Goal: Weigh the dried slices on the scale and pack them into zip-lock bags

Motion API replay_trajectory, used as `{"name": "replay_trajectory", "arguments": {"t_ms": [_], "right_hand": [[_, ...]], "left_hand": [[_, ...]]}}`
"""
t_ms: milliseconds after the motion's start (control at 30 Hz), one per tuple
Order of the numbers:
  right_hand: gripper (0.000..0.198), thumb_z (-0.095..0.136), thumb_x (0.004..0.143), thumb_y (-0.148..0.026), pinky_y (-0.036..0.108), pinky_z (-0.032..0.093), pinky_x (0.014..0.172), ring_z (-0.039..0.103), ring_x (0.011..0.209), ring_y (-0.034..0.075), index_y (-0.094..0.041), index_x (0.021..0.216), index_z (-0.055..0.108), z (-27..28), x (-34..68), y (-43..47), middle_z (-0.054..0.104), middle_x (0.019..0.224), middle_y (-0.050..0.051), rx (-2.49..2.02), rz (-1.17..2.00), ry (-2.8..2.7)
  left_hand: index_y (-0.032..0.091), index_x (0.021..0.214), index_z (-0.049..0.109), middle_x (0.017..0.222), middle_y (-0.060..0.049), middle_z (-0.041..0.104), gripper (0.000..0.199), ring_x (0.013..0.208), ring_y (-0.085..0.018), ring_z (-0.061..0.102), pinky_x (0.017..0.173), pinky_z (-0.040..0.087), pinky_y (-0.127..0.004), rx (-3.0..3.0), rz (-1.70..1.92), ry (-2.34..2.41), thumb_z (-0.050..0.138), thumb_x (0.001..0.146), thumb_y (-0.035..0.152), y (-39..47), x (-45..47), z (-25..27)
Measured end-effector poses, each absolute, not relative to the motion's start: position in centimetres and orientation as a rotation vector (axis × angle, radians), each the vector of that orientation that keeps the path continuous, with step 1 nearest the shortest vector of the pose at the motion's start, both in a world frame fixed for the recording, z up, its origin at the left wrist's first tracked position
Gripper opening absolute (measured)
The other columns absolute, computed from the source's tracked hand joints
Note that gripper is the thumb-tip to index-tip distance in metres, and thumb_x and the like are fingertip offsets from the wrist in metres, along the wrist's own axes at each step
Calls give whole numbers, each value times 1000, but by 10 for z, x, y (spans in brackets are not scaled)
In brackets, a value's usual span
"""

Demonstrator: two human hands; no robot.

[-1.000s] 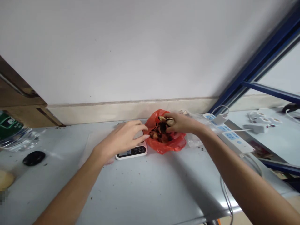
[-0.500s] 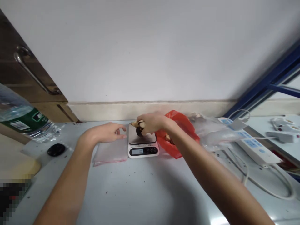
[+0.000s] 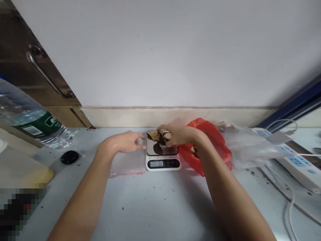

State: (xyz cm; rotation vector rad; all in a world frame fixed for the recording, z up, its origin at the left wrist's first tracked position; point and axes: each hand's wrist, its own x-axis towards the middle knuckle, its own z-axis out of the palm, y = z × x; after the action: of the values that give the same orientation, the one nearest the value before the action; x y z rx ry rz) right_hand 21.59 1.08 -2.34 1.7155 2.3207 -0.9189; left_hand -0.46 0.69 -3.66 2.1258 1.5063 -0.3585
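My right hand is closed around several dried brown-and-cream slices over the plate of a white kitchen scale. A flat brown slice shows at the left of the bunch; whether it rests on the plate or hangs just above it I cannot tell. A dark patch lies on the plate below. The scale's display reads 0.0. My left hand holds nothing, its fingers apart at the scale's left edge, above a stack of clear plastic bags. Beside the scale, an open red plastic bag contains more slices.
Right of the red bag lie a filled clear bag and a white power strip with cables. On the left are a large water bottle and a black round object. A wall rises behind the table.
The view has shifted, so most things sit farther right in it. The slices in my right hand have spread out over the plate, with a flat brown one now showing. My left hand stays open.
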Motion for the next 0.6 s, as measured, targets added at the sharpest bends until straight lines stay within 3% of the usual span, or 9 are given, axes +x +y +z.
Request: {"name": "replay_trajectory", "arguments": {"t_ms": [133, 367, 500, 600], "right_hand": [[71, 65, 72, -11, 27, 51, 64, 71, 83, 22, -31, 140, 58, -29, 225, 12, 77, 107, 5, 1745, -1034, 2329], [50, 70, 72, -12, 25, 50, 71, 68, 91, 21, -28, 119, 68, -16, 228, 9, 74, 109, 4, 1880, -822, 2415], [27, 67, 70, -8, 24, 47, 70, 66, 88, 19, -23, 93, 65, -12, 235, 7, 71, 95, 2, 1903, -753, 2459], [17, 66, 72, -10, 24, 44, 63, 63, 76, 16, -23, 81, 59, -8, 242, 3, 67, 82, -1, 1900, -711, 2470]], "left_hand": [[24, 145, 56, 129, -11, 73, 64, 110, -25, 71, 93, 53, -31, 2093, -375, 1539, 50, 90, 55, 8, -10, -36], [20, 136, 62, 124, -11, 75, 61, 107, -27, 72, 90, 53, -32, 2083, -355, 1584, 48, 87, 54, 6, -16, -28], [23, 104, 70, 106, -7, 78, 38, 92, -24, 73, 78, 53, -30, 2084, -420, 1547, 55, 79, 48, 5, -16, -30], [25, 83, 64, 86, -2, 75, 26, 77, -23, 70, 62, 48, -28, 2054, -509, 1508, 67, 65, 43, 2, -11, -36]]}}
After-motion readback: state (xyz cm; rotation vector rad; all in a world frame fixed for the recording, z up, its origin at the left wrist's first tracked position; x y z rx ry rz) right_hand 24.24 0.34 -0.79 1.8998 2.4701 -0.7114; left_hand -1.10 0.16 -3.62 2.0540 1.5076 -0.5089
